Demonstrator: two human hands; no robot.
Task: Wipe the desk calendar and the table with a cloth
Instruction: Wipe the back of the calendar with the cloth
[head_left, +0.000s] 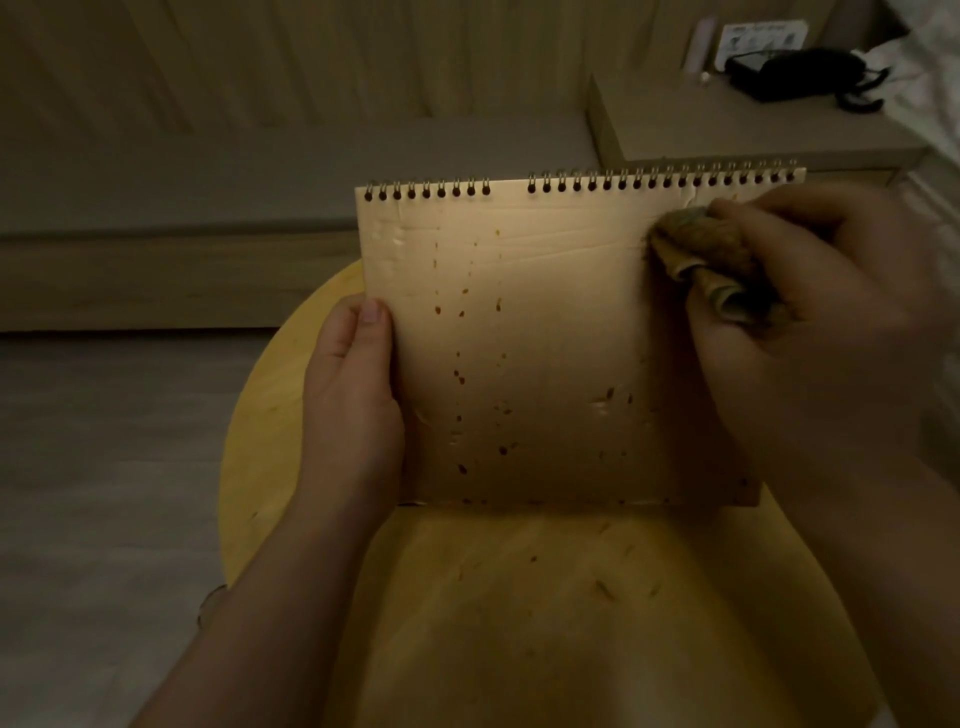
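Note:
A spiral-bound desk calendar (545, 332) stands upright on a round yellow wooden table (519, 623), its plain tan back panel facing me and dotted with brown stains. My left hand (353, 395) grips the calendar's left edge, thumb on the front face. My right hand (821, 312) holds a bunched brownish cloth (701, 260) and presses it against the panel's upper right corner, just under the wire binding. Small brown specks and smears also mark the tabletop in front of the calendar.
Beyond the table runs a low wooden ledge (156, 280) along the wall. At the back right, a shelf (727, 124) carries a black corded telephone (800, 73) and a small card. White fabric (935, 78) shows at the right edge. Grey floor lies to the left.

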